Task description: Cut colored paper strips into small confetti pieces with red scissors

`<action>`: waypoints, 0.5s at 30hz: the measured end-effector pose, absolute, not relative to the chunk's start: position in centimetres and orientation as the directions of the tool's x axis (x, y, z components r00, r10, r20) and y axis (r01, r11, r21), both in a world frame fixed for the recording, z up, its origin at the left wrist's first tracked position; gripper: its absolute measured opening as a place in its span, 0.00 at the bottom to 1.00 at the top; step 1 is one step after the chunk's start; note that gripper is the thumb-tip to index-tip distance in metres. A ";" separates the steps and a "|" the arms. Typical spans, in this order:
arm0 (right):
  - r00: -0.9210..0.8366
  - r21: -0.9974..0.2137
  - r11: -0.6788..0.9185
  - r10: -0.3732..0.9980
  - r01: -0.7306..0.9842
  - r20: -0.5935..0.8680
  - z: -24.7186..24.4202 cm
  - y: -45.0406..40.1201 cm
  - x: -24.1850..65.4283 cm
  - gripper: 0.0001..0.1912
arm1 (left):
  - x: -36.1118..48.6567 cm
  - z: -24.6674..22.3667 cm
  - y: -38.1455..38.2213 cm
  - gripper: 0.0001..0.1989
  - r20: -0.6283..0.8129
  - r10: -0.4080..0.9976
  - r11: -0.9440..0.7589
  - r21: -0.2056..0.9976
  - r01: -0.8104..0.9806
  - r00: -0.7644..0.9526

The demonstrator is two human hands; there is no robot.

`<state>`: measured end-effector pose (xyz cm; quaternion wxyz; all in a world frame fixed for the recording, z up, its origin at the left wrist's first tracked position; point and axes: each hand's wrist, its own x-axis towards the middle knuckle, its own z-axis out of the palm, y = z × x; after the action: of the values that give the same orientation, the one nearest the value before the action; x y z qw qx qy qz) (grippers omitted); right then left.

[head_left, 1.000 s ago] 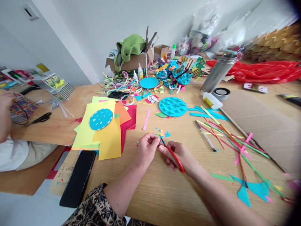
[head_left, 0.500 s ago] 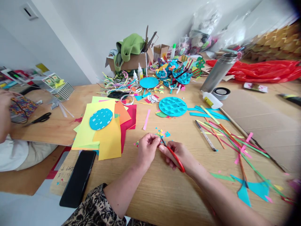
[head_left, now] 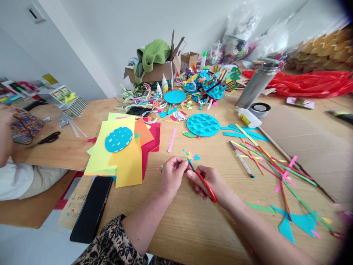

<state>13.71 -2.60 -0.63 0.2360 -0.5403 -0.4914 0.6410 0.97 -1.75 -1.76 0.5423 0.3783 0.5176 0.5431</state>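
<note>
My right hand (head_left: 207, 181) is closed round the red handles of a pair of scissors (head_left: 205, 187), whose dark blades point up and left toward my left hand. The fingers of my left hand (head_left: 174, 175) are pinched together right by the blade tips; whatever lies between them is too small to make out. Just beyond the blades, tiny paper scraps (head_left: 190, 155) in blue, yellow and pink are scattered on the wooden table. A pink paper strip (head_left: 172, 140) lies a little farther off. Blue dimpled disc (head_left: 202, 125) rests beyond the scraps.
Coloured paper sheets (head_left: 128, 167) bear a blue spotted oval (head_left: 118, 139) at left, above a black phone (head_left: 92, 209). Right are a pen (head_left: 242, 159), paper strips (head_left: 271, 162), cardboard (head_left: 309, 143) and a leaning steel flask (head_left: 257, 85). Another person's arm (head_left: 4, 136) shows far left.
</note>
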 end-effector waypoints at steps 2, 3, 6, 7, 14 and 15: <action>-0.315 -0.891 -0.399 0.836 0.215 -0.450 -0.7 -2.6 13.7 0.24 | 1.0 -1.8 -1.7 0.07 -0.152 0.980 0.122 0.970 -0.209 -0.130; -0.317 -0.894 -0.397 0.837 0.209 -0.446 -0.8 -2.6 13.8 0.24 | 1.0 -1.8 -1.8 0.07 -0.153 0.979 0.123 0.969 -0.213 -0.132; -0.319 -0.896 -0.395 0.839 0.202 -0.442 -0.8 -2.6 13.8 0.23 | 1.0 -1.8 -1.8 0.06 -0.159 0.979 0.129 0.968 -0.216 -0.130; -0.319 -0.897 -0.394 0.839 0.202 -0.441 -0.8 -2.6 13.8 0.23 | 1.0 -1.8 -1.8 0.06 -0.159 0.979 0.129 0.968 -0.215 -0.130; -0.314 -0.897 -0.390 0.842 0.207 -0.438 -0.6 -2.6 13.7 0.23 | 1.0 -1.6 -1.8 0.06 -0.156 0.980 0.127 0.968 -0.217 -0.122; -0.314 -0.897 -0.391 0.842 0.206 -0.439 -0.6 -2.6 13.7 0.23 | 1.0 -1.6 -1.8 0.06 -0.157 0.980 0.128 0.968 -0.216 -0.120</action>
<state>13.70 -2.63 -0.63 0.2473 -0.5308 -0.4934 0.6431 1.04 -1.83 -1.58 0.5487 0.3726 0.5128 0.5452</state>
